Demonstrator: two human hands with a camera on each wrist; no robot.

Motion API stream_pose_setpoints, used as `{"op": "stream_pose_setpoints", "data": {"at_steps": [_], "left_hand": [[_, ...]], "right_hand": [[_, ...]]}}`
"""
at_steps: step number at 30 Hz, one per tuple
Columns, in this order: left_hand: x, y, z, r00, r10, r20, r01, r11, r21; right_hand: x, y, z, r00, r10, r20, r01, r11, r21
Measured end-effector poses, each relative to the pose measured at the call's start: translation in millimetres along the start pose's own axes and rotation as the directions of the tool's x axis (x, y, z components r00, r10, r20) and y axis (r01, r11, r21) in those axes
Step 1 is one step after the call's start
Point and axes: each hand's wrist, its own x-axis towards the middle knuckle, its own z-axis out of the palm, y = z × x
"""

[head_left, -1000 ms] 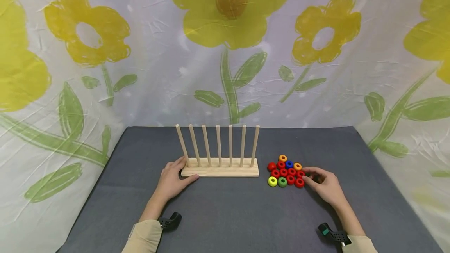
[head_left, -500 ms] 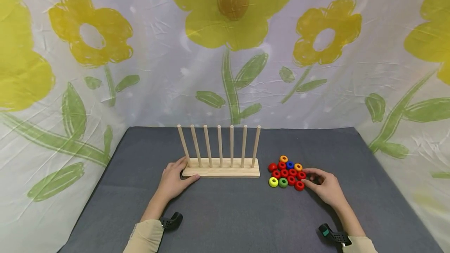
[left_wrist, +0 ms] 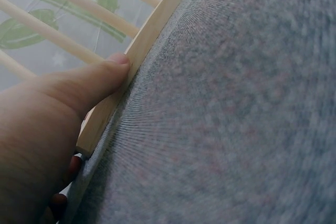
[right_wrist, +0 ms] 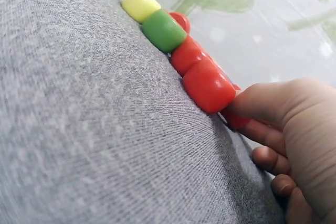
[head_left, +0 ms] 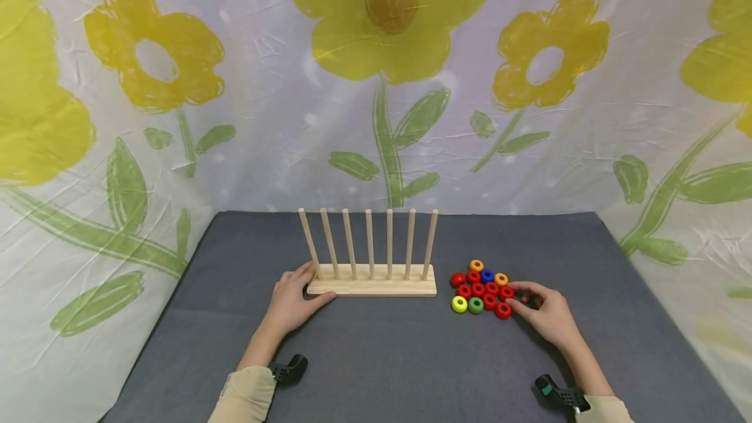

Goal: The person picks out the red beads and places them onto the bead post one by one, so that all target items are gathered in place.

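Fingers of the left hand (head_left: 292, 302) clasp the left end of the wooden peg stand (head_left: 373, 288) at mid-frame; fingers of the right hand (head_left: 548, 316), slightly parted, touch the bead cluster (head_left: 477, 293) right of centre; whether they pinch a bead, I cannot tell.

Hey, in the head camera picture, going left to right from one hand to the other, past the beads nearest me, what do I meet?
Left hand, wooden peg rack, yellow bead, green bead, nearest red bead, right hand.
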Motion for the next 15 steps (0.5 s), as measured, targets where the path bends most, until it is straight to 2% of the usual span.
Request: {"op": "stream_pose_setpoints", "data": {"at_steps": [15], "left_hand": [[-0.7, -2.5, 0.6, 1.000, 0.000, 0.012, 0.000, 1.000, -0.006]], "right_hand": [[-1.7, -3.2, -1.9, 0.999, 0.046, -0.007, -0.045, 0.998, 0.032]]}}
